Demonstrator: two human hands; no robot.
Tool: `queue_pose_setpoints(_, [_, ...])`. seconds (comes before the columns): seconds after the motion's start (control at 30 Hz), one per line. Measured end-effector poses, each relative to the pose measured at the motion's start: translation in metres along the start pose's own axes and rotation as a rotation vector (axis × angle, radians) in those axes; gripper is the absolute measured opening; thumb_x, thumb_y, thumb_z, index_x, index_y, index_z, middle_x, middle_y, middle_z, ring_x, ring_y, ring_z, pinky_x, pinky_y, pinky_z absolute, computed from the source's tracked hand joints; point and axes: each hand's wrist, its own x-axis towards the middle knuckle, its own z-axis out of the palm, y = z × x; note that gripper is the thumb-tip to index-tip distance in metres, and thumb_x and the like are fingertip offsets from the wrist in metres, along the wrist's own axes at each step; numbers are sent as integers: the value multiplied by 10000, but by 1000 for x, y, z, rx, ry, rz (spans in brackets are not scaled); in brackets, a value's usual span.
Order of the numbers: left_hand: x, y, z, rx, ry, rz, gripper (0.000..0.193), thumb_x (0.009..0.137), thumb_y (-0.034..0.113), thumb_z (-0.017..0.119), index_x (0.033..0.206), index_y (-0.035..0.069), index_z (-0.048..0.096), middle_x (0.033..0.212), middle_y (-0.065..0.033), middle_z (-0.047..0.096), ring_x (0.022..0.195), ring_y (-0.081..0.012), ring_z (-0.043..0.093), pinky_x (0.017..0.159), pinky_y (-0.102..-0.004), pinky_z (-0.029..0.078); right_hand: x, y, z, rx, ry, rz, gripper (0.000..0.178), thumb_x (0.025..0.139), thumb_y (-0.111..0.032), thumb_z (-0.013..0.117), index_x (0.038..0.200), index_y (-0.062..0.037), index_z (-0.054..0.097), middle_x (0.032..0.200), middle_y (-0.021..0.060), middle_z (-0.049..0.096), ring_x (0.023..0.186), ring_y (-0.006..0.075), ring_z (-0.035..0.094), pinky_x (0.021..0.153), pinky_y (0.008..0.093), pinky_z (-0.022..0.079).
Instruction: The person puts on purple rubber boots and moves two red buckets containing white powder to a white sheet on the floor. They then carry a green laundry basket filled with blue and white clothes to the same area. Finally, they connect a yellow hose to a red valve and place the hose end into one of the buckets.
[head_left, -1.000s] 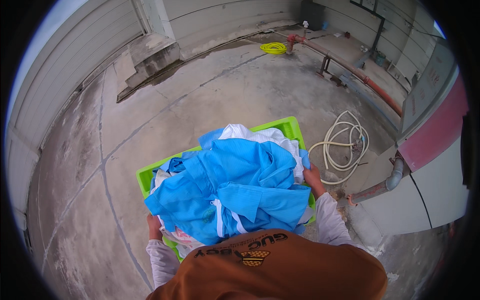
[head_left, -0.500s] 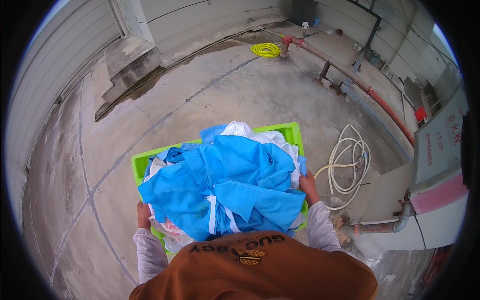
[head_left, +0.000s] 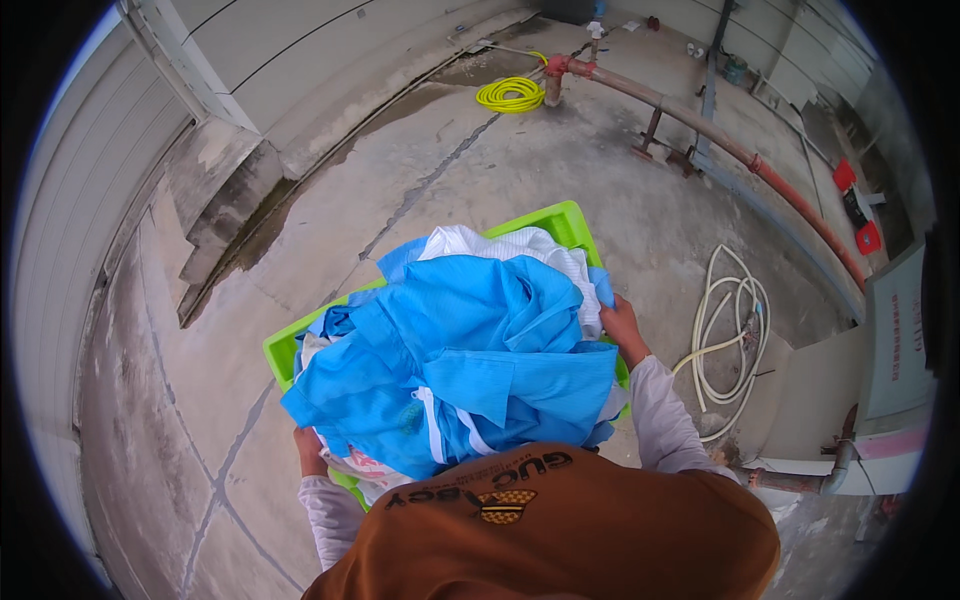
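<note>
Well, my left hand [head_left: 310, 455] and right hand [head_left: 622, 326] clasp the green basket [head_left: 572, 226] at opposite sides; blue garments [head_left: 465, 305] heap above its rim, so tilting could spill them.

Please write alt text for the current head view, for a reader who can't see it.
A person's left hand and right hand hold opposite sides of a green basket heaped with blue and white clothes. Their brown shirt shows below. On the concrete floor lie a pale hose at right and, farther off, a yellow hose by a red pipe.
</note>
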Motion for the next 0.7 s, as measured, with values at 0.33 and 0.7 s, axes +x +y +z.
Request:
queue_pose_setpoints(0.33, [245,80,90,20,82,-15,280,841,180,468,888,-48,623,848,-136,644,797,-192,597,657,-317,468,196,-84,87,-13,79,79,329,770,-313,543,943,-41,610,870,169,639,833,305,614,732,374,461])
queue_pose_setpoints(0.7, [491,190,190,-57,-60,-51,250,834,147,460,892,-53,598,837,-107,633,698,-165,575,595,-292,459,385,-156,148,102,133,138,311,770,-283,549,909,-10,599,795,158,635,724,263,620,651,352,468])
